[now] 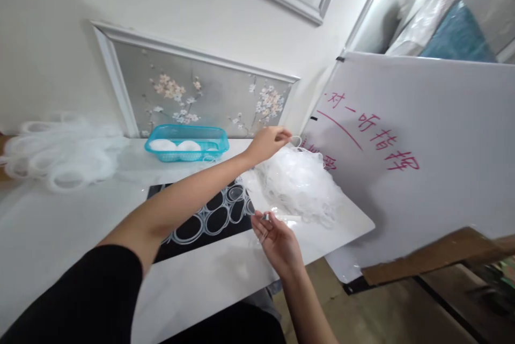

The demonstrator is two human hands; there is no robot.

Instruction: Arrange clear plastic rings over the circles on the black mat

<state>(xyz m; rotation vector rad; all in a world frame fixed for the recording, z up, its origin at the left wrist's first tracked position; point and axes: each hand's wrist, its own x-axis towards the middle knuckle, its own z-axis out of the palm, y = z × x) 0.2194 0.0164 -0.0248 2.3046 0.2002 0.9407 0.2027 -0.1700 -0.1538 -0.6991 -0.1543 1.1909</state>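
Note:
My left hand (pixel 269 143) reaches across to the edge of a big pile of thin white rings (pixel 306 183), its fingers pinched on a thin white ring (pixel 296 141). Nearer to me, my right hand (pixel 277 239) is turned palm up with curled fingers around a small clear-and-white piece (pixel 264 217); its exact shape is too small to tell. To the left of that hand lies a black mat (pixel 217 220) bearing several pale rings, partly covered by my left forearm.
A blue plastic basket (pixel 187 155) with white round items stands by the wall. Bundled white rings (pixel 68 156) lie at the far left of the white table (pixel 229 274). A whiteboard (pixel 434 118) with red writing rises at the right.

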